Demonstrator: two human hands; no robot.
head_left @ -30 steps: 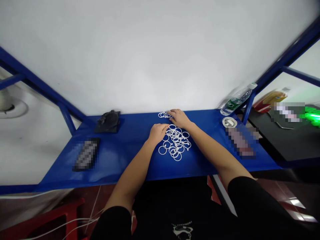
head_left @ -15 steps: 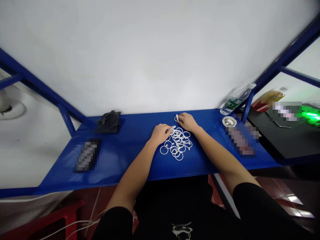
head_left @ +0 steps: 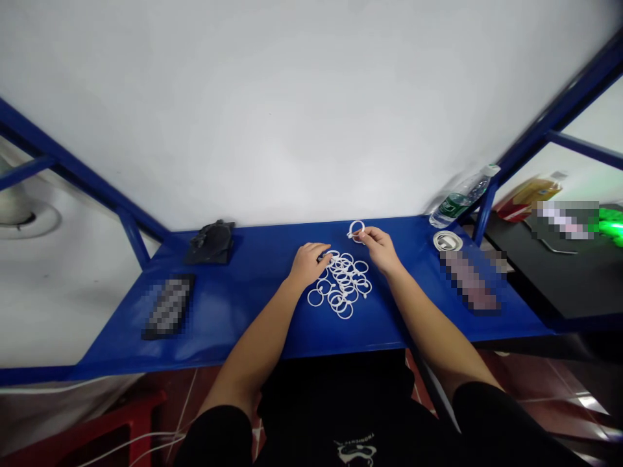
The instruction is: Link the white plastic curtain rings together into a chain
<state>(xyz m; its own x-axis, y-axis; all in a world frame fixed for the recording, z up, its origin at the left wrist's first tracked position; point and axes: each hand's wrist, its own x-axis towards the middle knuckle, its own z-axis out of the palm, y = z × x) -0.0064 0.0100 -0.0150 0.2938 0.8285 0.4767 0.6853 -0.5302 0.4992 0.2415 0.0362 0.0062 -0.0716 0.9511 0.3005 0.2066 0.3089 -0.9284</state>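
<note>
A loose pile of white curtain rings [head_left: 343,279], each with a small knob or eyelet, lies on the blue tabletop [head_left: 263,285]. Just above and right of the pile, my right hand [head_left: 378,246] pinches one white curtain ring [head_left: 357,222] between thumb and fingers, its hoop standing upright. My left hand [head_left: 307,263] rests at the upper left edge of the pile with thumb and fingers apart. Its fingertips are close to the topmost rings; whether they touch them is hard to tell.
A crumpled black plastic bag [head_left: 213,241] and a blurred dark packet [head_left: 170,305] lie on the left. On the right are a water bottle [head_left: 455,202], a coiled white cable [head_left: 447,241] and a blurred item [head_left: 470,282]. Blue frame bars [head_left: 479,224] flank the table.
My right hand has lifted off the tabletop and turned, bringing up the curtain ring. My left hand has loosened its fingers and spread them beside the pile.
</note>
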